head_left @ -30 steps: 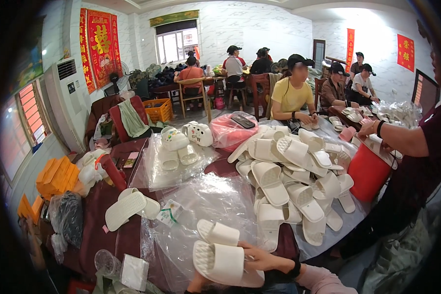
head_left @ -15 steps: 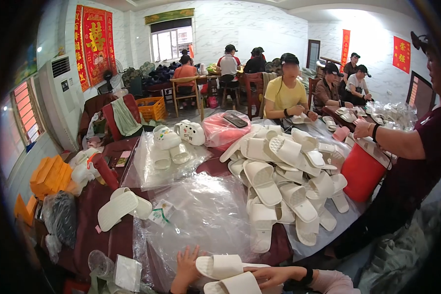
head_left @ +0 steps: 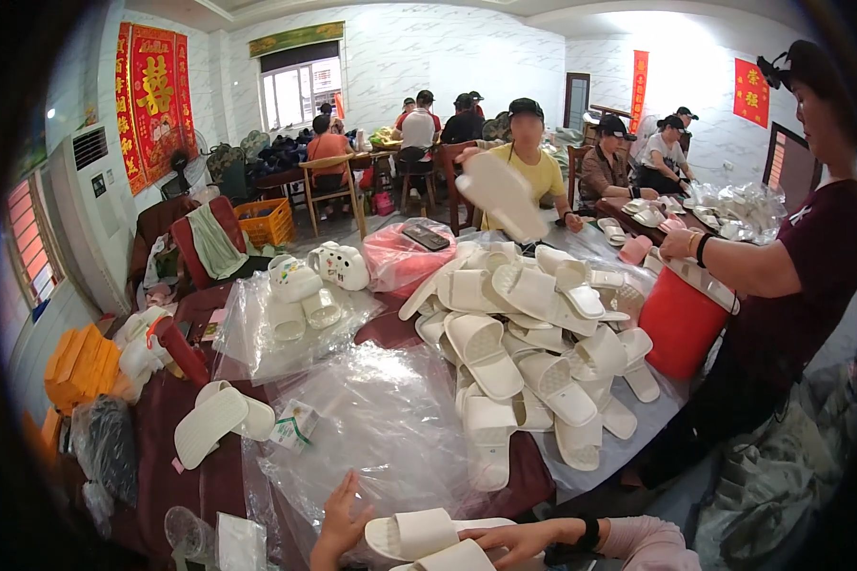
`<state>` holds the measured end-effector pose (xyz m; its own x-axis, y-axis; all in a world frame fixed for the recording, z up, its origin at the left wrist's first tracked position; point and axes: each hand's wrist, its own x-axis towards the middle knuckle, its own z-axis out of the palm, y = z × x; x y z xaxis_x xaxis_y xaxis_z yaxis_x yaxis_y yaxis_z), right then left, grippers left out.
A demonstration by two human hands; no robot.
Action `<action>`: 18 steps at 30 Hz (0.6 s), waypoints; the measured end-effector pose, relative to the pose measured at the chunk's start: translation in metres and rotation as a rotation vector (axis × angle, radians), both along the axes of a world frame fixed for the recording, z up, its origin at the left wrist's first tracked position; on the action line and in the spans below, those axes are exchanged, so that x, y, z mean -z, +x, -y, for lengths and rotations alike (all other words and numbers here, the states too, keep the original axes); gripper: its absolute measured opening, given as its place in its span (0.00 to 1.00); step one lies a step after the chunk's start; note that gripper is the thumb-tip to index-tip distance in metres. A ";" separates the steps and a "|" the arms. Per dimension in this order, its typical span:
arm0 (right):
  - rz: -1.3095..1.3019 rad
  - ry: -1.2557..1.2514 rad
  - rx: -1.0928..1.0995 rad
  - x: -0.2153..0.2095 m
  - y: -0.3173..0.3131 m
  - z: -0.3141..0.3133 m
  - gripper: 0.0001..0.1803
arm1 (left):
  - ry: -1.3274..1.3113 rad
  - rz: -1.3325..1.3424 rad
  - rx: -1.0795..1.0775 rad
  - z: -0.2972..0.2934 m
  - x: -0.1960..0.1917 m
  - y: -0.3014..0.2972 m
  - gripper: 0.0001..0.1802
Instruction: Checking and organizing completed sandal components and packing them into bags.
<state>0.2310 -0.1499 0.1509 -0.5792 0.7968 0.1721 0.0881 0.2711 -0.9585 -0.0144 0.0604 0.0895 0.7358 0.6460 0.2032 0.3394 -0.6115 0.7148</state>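
Two overlapping white slippers [head_left: 208, 430] lie at left. Next, the left hand [head_left: 341, 521] is open, its fingers spread over clear plastic [head_left: 371, 419]. Beside it, a white slipper pair [head_left: 417, 534] sits at the lower edge. Fingers of the right hand [head_left: 524, 541] lie across it; whether they clench, I cannot tell.

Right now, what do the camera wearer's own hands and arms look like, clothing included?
The right hand is ungloved, with a black band round the wrist and a pale pink sleeve on the forearm. The left hand is ungloved too; no sleeve shows before the picture's edge cuts it off.
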 end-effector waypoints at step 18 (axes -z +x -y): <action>0.115 -0.190 -0.030 0.024 0.005 0.011 0.30 | -0.069 0.009 0.082 -0.008 0.026 0.006 0.27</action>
<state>0.2359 -0.1606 0.1268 -0.6105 0.7906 -0.0477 0.1944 0.0912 -0.9767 -0.0083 0.0685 0.0632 0.7851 0.5964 0.1672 0.2839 -0.5864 0.7586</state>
